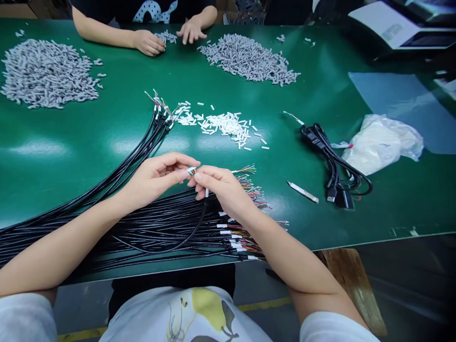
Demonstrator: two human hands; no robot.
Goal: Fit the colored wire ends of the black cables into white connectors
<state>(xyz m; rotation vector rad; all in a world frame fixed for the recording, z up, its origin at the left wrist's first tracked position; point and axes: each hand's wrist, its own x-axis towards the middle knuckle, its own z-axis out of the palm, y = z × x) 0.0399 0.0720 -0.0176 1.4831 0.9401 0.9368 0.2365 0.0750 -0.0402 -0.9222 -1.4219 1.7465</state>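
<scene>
My left hand [160, 175] is closed, its fingertips pinching a small white sleeve [191, 169] at thin coloured wires. Pressed close beside it, my right hand [219, 185] pinches the same wires, which belong to a black cable [203, 216] that hangs from the fingers in a curve. Under both hands lies a thick bundle of black cables [160, 223], with bare coloured wire ends [254, 190] and white sleeves toward the right. A smaller bunch of black cables [142, 142] reaches up on the left. Just beyond my hands is a scattered pile of white sleeves [228, 124].
Across the green table [117, 118] a person's hands [149, 42] rest between two heaps of grey parts, one on the left [46, 71] and one on the right [249, 59]. Rightward lie a white cutter-like tool [302, 192], a coiled black cable [322, 147] and a plastic bag [383, 142].
</scene>
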